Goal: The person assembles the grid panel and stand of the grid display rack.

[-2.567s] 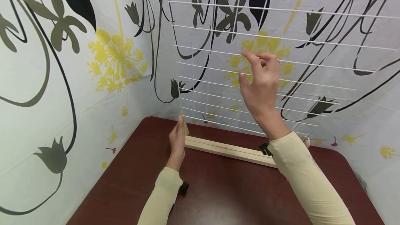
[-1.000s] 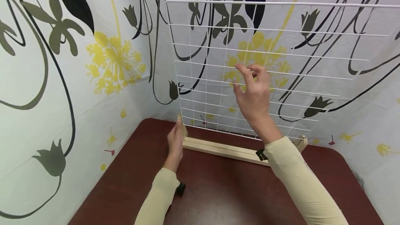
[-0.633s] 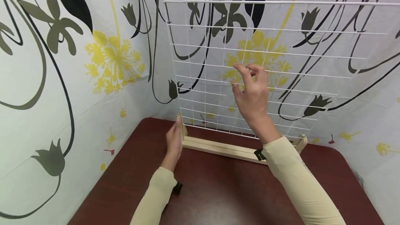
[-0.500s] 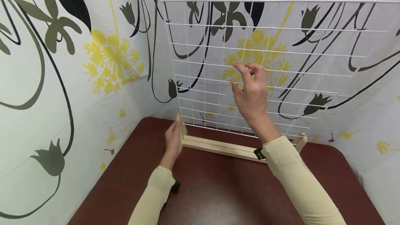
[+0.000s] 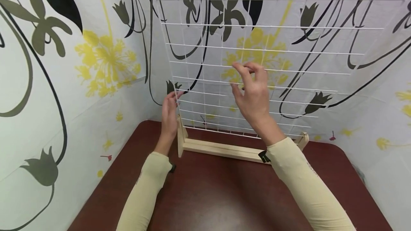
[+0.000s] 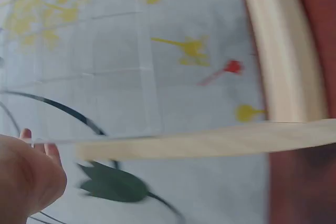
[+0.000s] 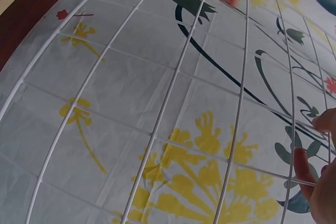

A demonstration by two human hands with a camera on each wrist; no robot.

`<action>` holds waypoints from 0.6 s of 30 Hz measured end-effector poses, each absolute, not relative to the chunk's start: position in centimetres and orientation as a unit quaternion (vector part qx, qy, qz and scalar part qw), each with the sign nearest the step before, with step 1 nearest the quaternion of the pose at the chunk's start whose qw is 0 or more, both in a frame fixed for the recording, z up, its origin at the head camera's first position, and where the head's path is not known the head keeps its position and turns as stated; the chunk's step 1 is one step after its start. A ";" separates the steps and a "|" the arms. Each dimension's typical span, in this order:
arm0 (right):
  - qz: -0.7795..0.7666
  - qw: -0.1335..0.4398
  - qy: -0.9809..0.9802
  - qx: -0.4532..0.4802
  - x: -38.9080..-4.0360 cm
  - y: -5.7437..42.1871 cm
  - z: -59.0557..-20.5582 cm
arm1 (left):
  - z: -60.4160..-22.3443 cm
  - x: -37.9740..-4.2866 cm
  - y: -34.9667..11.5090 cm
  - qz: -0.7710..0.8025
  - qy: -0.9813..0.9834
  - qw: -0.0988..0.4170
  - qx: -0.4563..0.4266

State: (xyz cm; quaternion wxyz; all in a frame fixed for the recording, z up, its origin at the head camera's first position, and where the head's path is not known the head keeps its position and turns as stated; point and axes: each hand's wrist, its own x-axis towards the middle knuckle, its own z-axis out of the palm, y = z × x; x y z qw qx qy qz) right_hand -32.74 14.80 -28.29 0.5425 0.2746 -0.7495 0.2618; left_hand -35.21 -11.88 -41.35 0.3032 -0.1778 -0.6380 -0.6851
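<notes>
Flower-patterned walls enclose the brown desk. White wire grid stands upright in wooden base, long axis horizontal. Right hand fingers pinch a wire; left hand fingers touch the grid's left edge, relaxed.

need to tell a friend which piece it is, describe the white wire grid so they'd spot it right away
On the dark red-brown table, hard against the flower-patterned back wall, a pale wooden base lies along the far edge. The white wire grid panel stands upright in it, with the right hand at its middle and the left hand at its left edge. It is the only see-through lattice of thin white wires there.
</notes>
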 end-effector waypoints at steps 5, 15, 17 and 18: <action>0.254 0.532 -0.757 0.284 -32.3 15.2 -28.3 | -37.6 -35.4 -10.9 -0.704 -0.612 0.293 -0.211; 0.211 0.449 -0.814 0.301 -29.2 16.7 -27.2 | -36.2 -35.3 -10.5 -0.757 -0.569 0.284 -0.148; 0.209 0.448 -0.816 0.302 -28.4 17.5 -26.9 | -36.0 -35.6 -10.3 -0.774 -0.552 0.280 -0.136; 0.209 0.449 -0.814 0.302 -28.0 17.9 -26.7 | -35.9 -35.7 -10.3 -0.782 -0.542 0.278 -0.130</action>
